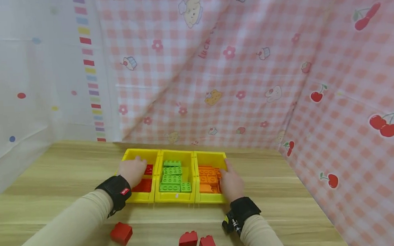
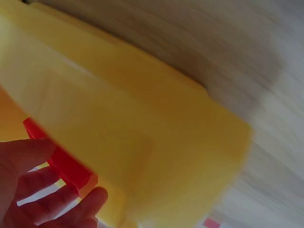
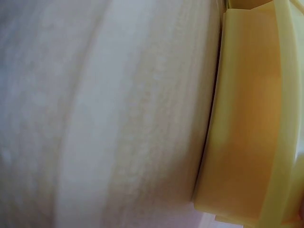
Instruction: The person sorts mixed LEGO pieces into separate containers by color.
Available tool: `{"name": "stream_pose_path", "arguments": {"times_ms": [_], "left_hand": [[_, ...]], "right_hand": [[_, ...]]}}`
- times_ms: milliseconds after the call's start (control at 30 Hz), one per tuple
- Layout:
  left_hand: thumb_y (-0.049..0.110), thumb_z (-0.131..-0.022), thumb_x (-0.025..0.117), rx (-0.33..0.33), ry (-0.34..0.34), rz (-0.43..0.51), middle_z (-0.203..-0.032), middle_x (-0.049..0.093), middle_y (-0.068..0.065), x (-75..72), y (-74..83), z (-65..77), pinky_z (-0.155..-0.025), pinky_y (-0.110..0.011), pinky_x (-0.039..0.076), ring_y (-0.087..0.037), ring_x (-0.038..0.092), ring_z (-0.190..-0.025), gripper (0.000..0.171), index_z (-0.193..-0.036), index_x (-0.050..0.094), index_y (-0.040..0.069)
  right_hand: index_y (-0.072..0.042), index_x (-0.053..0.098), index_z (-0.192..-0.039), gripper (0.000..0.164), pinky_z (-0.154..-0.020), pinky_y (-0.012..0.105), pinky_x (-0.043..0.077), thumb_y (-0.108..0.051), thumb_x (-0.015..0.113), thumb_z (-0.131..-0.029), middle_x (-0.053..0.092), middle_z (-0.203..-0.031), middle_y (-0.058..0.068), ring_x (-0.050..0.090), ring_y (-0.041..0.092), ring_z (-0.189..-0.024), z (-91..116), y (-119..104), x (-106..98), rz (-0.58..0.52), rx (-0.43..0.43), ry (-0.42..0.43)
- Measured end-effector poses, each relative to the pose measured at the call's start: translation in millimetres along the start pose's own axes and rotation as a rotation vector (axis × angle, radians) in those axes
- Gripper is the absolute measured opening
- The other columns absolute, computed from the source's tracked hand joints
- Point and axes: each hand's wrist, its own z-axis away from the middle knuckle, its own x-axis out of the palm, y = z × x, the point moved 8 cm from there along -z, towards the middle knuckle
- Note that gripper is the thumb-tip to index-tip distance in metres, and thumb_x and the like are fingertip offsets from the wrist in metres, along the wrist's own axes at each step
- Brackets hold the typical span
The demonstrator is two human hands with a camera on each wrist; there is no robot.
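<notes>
Three joined yellow bins point(image 1: 177, 197) stand on the wooden table. My left hand point(image 1: 132, 172) reaches into the left bin, among red bricks point(image 1: 143, 186). In the left wrist view, its thumb and fingers hold a red brick point(image 2: 71, 168) beside the bin's yellow wall point(image 2: 128, 99). At the right bin, my right hand point(image 1: 233, 184) grips the outer side wall, one finger along the rim and the thumb at the inside. Orange bricks point(image 1: 208, 179) lie in that bin. The right wrist view shows mostly a bin wall point(image 3: 247, 118); the fingers are hidden there.
Green bricks point(image 1: 172, 178) fill part of the middle bin. In front of the bins lie a red brick point(image 1: 121, 234) at left, a curved red brick point(image 1: 188, 239) and another red brick point(image 1: 208, 245). A pink checked cloth point(image 1: 195, 82) hangs behind and at the right.
</notes>
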Motion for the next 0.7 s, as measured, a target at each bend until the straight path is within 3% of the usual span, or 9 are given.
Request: {"name": "stream_pose_path", "arguments": {"times_ms": [367, 700], "left_hand": [[0.005, -0.087, 0.060, -0.015, -0.049, 0.115, -0.086, 0.055, -0.017, 16.5, 8.9, -1.3, -0.061, -0.045, 0.051, -0.031, 0.059, -0.077, 0.015, -0.100, 0.062, -0.002], [0.012, -0.082, 0.065, -0.003, -0.073, 0.194, -0.079, 0.058, -0.014, 22.6, 5.9, -0.9, -0.068, -0.044, 0.049, -0.029, 0.059, -0.073, 0.018, -0.092, 0.063, -0.003]], "right_hand": [[-0.003, 0.069, -0.108, 0.025, -0.078, 0.039, 0.050, -0.006, 0.066, -0.083, 0.041, -0.141, 0.013, 0.062, 0.029, -0.092, 1, -3, 1, 0.020, -0.024, -0.001], [-0.004, 0.067, -0.112, 0.028, -0.087, 0.040, 0.046, -0.009, 0.065, -0.085, 0.037, -0.144, 0.011, 0.059, 0.029, -0.103, 0, -1, 2, 0.014, 0.023, -0.049]]}}
